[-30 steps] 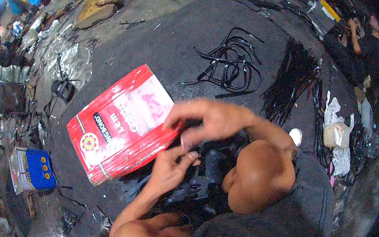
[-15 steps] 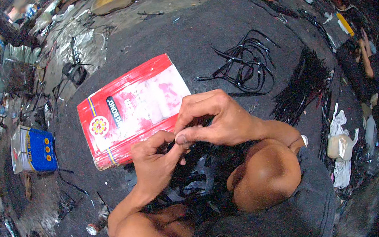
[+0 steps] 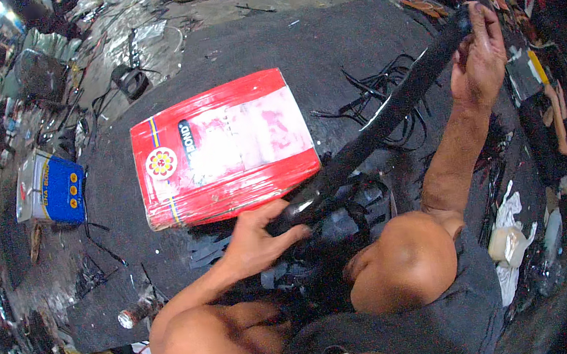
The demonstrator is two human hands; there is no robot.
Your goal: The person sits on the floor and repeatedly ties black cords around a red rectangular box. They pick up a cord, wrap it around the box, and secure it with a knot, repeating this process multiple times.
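A long, wide black strip [image 3: 379, 121], shiny along one edge, stretches slantwise between my hands. Its near, glossy end is gripped by my left hand [image 3: 260, 245], with thumb and fingers on either side of it. Far up to the right, my right hand [image 3: 479, 57] pinches the other end, arm extended. A flat red-and-white container [image 3: 227, 148] lies just beyond my left hand. Thin black cords [image 3: 395, 78] lie in a tangle behind the strip, partly hidden by it. Loose black strap pieces [image 3: 352, 218] lie between my knees.
A blue-and-white tin [image 3: 62, 190] stands at the left. A small jar [image 3: 131, 317] lies beside my left knee. At the right, a pale block on white wrapping [image 3: 508, 245] rests on the floor. Scraps and tools crowd the edges of the dark mat [image 3: 226, 56].
My hands were together in front of the container. My right hand has swung far up and right, and the black strip is now drawn out between both hands.
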